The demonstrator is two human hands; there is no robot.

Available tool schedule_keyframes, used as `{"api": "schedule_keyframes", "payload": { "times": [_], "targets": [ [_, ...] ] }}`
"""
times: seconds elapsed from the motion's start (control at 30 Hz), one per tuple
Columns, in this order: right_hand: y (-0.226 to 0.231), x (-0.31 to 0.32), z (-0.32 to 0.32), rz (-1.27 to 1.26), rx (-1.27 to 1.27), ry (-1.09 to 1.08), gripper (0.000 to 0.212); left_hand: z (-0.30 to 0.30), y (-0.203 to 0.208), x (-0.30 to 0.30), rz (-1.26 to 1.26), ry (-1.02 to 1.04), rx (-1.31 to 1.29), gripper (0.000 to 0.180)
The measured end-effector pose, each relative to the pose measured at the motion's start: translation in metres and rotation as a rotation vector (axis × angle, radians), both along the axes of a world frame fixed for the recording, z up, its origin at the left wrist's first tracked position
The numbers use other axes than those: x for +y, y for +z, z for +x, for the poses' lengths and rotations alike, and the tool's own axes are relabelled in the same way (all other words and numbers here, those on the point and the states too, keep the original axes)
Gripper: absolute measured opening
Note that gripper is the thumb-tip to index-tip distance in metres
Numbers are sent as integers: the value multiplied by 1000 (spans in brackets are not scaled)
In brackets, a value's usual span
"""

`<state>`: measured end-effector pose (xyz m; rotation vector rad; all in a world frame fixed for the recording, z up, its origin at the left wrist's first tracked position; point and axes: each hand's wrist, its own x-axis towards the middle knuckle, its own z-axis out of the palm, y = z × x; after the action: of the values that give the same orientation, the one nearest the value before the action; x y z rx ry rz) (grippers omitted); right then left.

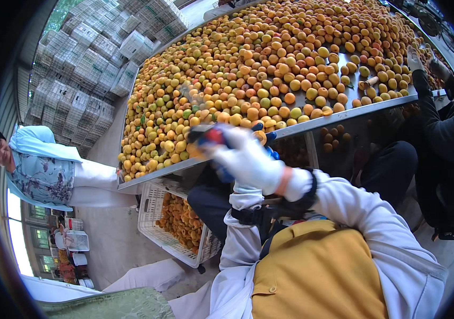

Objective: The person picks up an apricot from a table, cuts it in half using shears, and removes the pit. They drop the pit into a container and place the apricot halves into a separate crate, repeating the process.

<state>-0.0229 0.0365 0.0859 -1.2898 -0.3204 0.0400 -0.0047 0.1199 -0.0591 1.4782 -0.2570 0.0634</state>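
Note:
My right hand [248,159] wears a white glove and is blurred by motion at the near edge of a long metal table [344,111] heaped with yellow and orange apricots [269,58]. Its fingers close around a dark tool with a red part [204,135]. My left hand [228,174] is mostly hidden behind the right one. Only blue glove parts show, some of them next to an orange apricot [262,137] at the table's edge. I cannot tell whether the left hand grips that fruit.
A white plastic crate [155,210] holding apricots stands on the floor under the table. Several empty white crates [88,64] are stacked beyond the table. A person in a light blue top [41,170] stands at the left. Another person's gloved hand [414,58] reaches onto the table at the right.

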Motion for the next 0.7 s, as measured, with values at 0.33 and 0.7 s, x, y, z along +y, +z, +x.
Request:
{"api": "schedule_keyframes", "payload": {
  "times": [0.33, 0.7],
  "targets": [
    [-47, -61, 15, 396, 205, -226, 26, -9, 23, 6, -939, -307, 582, 35],
    [-66, -104, 4, 670, 113, -333, 23, -33, -11, -62, -277, -133, 411, 32]
  ]
}}
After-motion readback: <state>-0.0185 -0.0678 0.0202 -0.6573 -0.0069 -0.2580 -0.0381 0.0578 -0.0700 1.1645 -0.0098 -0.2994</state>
